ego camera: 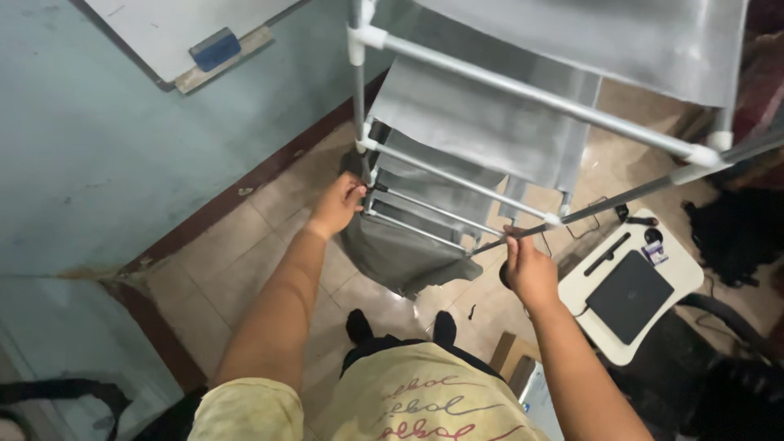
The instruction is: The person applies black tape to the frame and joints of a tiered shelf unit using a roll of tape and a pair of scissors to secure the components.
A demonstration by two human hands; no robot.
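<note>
Gripping a grey fabric-shelved rack (482, 122), the left hand (336, 204) clasps its corner post, the right hand (527, 269) a loose metal rod (637, 193).

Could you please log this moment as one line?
left hand: grips rack post | right hand: holds loose rod | fabric: hangs low

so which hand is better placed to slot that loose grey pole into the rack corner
Right, most likely. The right hand already grips the end of the loose grey pole beside the rack's near corner. The left hand is occupied holding the far corner by the grey fabric.
</note>
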